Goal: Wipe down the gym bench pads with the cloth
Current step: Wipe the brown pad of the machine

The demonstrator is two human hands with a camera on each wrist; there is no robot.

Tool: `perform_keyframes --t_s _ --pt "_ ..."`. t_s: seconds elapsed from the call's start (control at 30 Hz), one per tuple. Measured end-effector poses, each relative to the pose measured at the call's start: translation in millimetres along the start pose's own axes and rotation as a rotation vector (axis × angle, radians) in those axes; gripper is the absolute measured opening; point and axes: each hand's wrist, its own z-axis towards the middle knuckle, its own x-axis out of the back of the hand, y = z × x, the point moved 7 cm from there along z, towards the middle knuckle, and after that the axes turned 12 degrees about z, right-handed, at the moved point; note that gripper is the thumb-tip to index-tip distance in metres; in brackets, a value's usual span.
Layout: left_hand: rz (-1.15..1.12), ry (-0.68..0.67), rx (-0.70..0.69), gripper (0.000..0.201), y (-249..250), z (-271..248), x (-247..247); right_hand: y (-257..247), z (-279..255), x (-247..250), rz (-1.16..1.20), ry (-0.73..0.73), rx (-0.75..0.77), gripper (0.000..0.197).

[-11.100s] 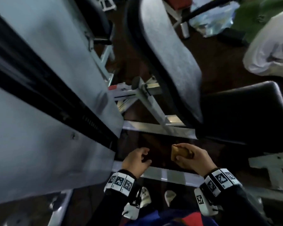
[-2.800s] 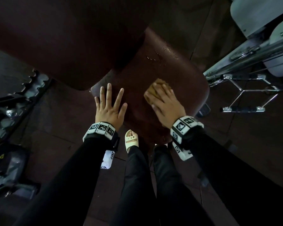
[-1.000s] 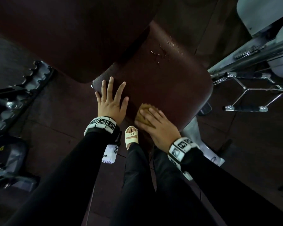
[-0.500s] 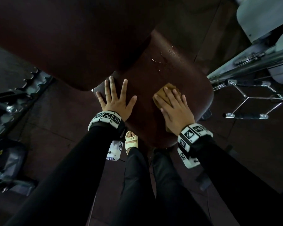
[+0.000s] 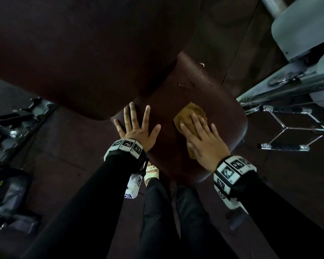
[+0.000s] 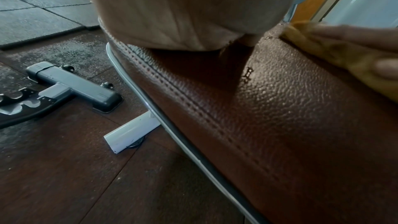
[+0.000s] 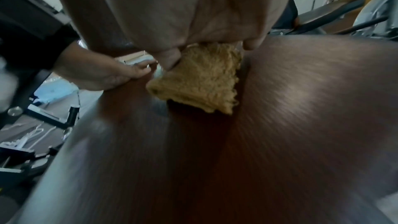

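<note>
A brown seat pad [image 5: 209, 101] lies below me, with water drops glinting near its far end. My right hand [image 5: 202, 141] lies flat on a folded tan cloth [image 5: 187, 114] and presses it onto the pad with straight fingers. The cloth [image 7: 202, 81] shows under the palm in the right wrist view, and it sits at the right edge of the left wrist view as the cloth [image 6: 336, 52]. My left hand [image 5: 137, 126] rests flat on the pad's left side with spread fingers. A larger dark back pad [image 5: 82, 53] rises behind the seat.
A grey machine frame [image 5: 288, 85] and a chrome cable handle [image 5: 286, 128] stand to the right. A notched dark rail [image 5: 9, 128] and a grey foot bar [image 6: 73, 84] lie on the rubber floor at left. My legs and a pale sandal [image 5: 152, 171] are under the seat's near end.
My right hand slid the cloth from the seat's near edge up towards the middle of the pad. The left hand stayed flat on the left side.
</note>
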Motion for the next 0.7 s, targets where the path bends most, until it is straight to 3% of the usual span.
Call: perform_keyframes --t_s 0.17,0.37,0.5,0.6,0.7 --pt "0.002 -0.015 0.001 0.066 1 -2 0 -29 84 48 -0.058 0.096 0.033 0.06" --pt "-0.026 -0.046 -0.011 0.065 2 -2 0 -7 143 109 -0.015 0.176 0.026 0.057" --pt "-0.038 -0.068 -0.019 0.066 3 -3 0 34 119 112 0.203 0.198 -0.111 0.057" --pt "-0.032 -0.091 -0.016 0.066 3 -4 0 41 74 97 0.194 0.275 -0.066 0.056" --pt "-0.035 -0.087 -0.02 0.066 4 -4 0 27 41 63 0.12 0.21 -0.019 0.055"
